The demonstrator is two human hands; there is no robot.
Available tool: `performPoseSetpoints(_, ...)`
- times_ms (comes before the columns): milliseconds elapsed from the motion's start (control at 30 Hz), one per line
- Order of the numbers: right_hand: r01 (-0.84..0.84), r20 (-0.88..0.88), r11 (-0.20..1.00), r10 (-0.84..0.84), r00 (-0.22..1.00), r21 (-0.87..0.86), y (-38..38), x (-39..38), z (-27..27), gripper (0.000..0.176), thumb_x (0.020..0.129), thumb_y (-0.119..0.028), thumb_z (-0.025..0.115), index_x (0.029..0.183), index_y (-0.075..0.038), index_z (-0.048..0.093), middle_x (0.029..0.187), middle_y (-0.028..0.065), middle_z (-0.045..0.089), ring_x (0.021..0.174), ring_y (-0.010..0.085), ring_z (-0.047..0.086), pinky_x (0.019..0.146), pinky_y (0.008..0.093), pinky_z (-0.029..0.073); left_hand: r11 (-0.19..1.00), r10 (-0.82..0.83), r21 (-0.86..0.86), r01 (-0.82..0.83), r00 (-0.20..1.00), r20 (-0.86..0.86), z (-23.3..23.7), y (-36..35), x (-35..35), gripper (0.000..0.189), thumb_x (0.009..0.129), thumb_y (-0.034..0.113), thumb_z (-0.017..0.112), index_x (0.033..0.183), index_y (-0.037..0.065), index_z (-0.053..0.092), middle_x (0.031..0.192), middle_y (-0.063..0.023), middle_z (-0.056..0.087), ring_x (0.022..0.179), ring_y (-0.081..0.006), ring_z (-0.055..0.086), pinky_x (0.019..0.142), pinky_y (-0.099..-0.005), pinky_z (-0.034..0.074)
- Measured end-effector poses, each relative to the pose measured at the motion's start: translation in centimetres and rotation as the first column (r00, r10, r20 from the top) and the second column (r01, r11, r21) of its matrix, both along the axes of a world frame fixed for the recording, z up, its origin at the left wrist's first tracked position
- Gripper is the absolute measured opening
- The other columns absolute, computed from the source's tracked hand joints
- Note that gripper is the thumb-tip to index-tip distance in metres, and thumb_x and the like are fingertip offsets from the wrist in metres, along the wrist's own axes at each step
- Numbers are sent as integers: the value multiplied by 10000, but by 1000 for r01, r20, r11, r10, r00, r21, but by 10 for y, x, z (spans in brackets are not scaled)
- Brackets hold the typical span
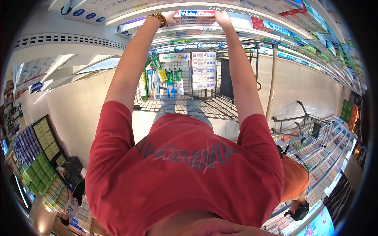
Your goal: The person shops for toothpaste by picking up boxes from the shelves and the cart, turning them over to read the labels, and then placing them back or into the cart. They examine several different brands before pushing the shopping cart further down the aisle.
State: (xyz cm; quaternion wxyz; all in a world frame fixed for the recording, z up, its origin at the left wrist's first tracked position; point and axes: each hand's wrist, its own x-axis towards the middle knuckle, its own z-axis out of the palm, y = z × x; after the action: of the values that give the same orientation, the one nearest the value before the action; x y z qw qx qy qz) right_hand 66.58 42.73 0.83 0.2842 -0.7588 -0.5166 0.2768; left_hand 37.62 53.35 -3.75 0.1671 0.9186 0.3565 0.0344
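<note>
Both arms reach up to a shelf at the top of the view. A stack of White & White boxes (197, 13) lies there between my hands. My left hand (170, 18), below a beaded bracelet (157, 18), is at the stack's left end. At its right end is my right hand (223, 19). The fingers of both hands close on the box ends. Below the shelf stands a wire shopping cart (177, 105), with toothbrush packs (170, 84) on the left and stacked white boxes (203, 70) on the right.
Red boxes (271, 27) sit on the shelf to the right. A metal post (273, 78) rises right of the cart. Another cart (315, 131) stands farther right, near a person in orange (294, 179). Another person (73, 206) is at the lower left.
</note>
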Motion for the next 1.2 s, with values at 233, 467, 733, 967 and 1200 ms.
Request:
performPoseSetpoints(233, 506, -433, 708, -305, 848, 492, -130, -33, -13, 353, 997, -268, 476, 1021, 18, 682, 926, 158, 706, 882, 212, 674, 831, 318, 507, 910, 56, 408, -81, 996, 73, 95, -143, -40, 870, 886, 409, 670, 1537, 14, 250, 1459, -218, 456, 1380, -362, 418, 1154, -507, 310)
performPoseSetpoints(467, 357, -710, 716, -682, 176, -600, -203, -146, -274, 536, 920, -358, 565, 1327, -18, 486, 1204, 210, 576, 1083, 281, 606, 940, 456, 519, 925, 378, -123, -360, 908, 181, 28, -387, -167, 709, 865, 130, 655, 1483, -35, 349, 1488, -229, 432, 1398, -456, 354, 1156, -501, 318)
performPoseSetpoints(733, 630, -766, 436, -342, -544, -643, -121, -241, -420, 505, 831, -330, 637, 1303, -193, 523, 1285, 41, 495, 1180, 236, 465, 1081, 490, 320, 650, 598, -344, -678, 735, -319, 19, -526, -327, 861, 834, 69, 651, 1558, 33, 187, 1606, -258, 183, 1441, -460, 268, 1167, -490, 309)
performPoseSetpoints(967, 523, -675, 442, -592, -440, -729, -112, -233, -422, 547, 758, -380, 797, 1228, -237, 556, 1104, 1, 561, 1059, 187, 483, 913, 407, 360, 571, 607, -344, -745, 666, -434, -1, -529, -372, 894, 824, 62, 662, 1573, 81, 173, 1615, -266, 150, 1437, -457, 280, 1158, -496, 317)
performPoseSetpoints(1200, 710, -759, 359, -527, -382, -606, -118, -236, -395, 615, 720, -141, 853, 1237, -119, 519, 1159, 58, 619, 1081, 230, 593, 884, 490, 435, 628, 610, -339, -701, 714, -345, -11, -508, -374, 860, 817, 57, 659, 1556, 64, 219, 1600, -263, 202, 1417, -467, 301, 1157, -498, 319)
